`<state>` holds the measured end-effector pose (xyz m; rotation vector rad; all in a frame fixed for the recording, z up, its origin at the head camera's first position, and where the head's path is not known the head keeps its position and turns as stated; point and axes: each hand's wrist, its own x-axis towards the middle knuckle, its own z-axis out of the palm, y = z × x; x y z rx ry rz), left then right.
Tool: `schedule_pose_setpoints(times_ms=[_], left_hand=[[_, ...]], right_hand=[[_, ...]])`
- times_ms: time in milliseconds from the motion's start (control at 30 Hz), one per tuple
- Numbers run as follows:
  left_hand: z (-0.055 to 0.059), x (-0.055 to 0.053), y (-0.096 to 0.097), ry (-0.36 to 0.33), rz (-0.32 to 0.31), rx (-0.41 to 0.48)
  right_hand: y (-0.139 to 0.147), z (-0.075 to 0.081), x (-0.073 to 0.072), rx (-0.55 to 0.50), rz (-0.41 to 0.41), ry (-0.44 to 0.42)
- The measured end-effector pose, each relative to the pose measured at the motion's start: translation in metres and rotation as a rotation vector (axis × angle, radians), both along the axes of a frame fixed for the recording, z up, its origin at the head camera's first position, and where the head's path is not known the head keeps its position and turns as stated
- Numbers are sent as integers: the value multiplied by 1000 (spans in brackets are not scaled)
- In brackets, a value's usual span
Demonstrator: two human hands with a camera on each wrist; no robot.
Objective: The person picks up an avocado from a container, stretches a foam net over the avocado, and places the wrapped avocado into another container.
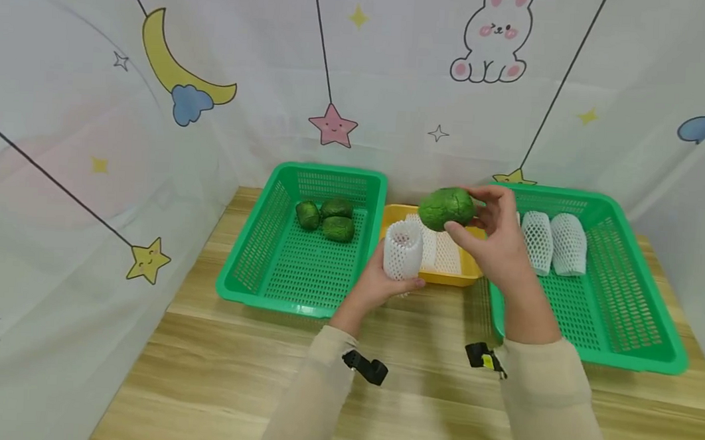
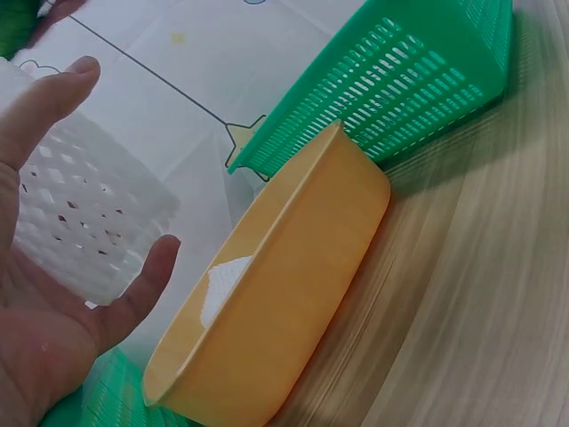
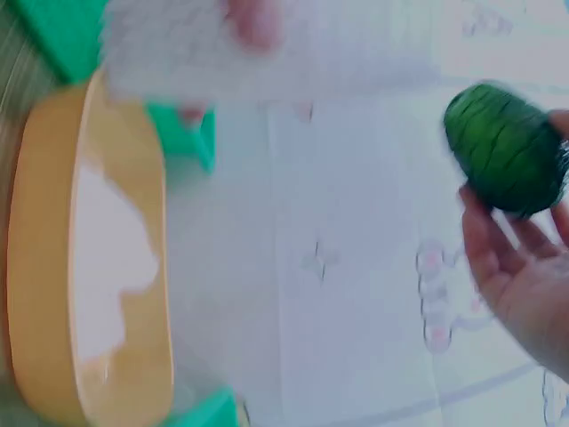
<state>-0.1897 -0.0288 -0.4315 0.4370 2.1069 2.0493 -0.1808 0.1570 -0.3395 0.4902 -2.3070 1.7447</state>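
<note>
- Fingers (image 1: pixel 494 193) of the right hand (image 1: pixel 502 241) are clamped on the fruit (image 1: pixel 447 210), thumb low on the near side, the rest around its right end, so the left end pokes out free.
- Left hand (image 1: pixel 379 282) has its fingers curled round the net (image 1: pixel 403 257), holding it roughly upright, mouth facing up.
- Key bit imo: the fruit sits up and to the right of that mouth, just beside it. Long axis is mostly sideways, free end dipping a bit left, while the net runs pretty much up-down. So they're not lined up; I'd say that'd take a tilt from one hand or the other. Right wrist view is blurry but they look apart there.
- Right behind the hands: yellow tray (image 1: pixel 445 279) on the surface (image 1: pixel 421 390), with flat nets (image 1: pixel 448 253) in it.
- Either side of that, the left basket (image 1: pixel 252 300) with three more fruits (image 1: pixel 338 229), and the right basket (image 1: pixel 638 362) with white nets (image 1: pixel 568 244) near its left side.
- Way at the back, just a cartoon curtain (image 1: pixel 390 62).
</note>
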Motion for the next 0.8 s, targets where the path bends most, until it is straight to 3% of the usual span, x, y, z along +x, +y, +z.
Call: schedule_pose_setpoints(times_ms=[100, 167, 500, 800], left_hand=[[0, 0, 0, 11, -12, -16], [1, 1, 1, 18, -21, -29], [4, 3, 2, 24, -25, -62], [1, 0, -3, 17, -38, -45]], right_hand=[[-8, 3, -2, -37, 145, 37], [-10, 2, -2, 5, 173, 30], [-7, -2, -1, 197, 62, -11], [-17, -11, -6, 238, 97, 2]])
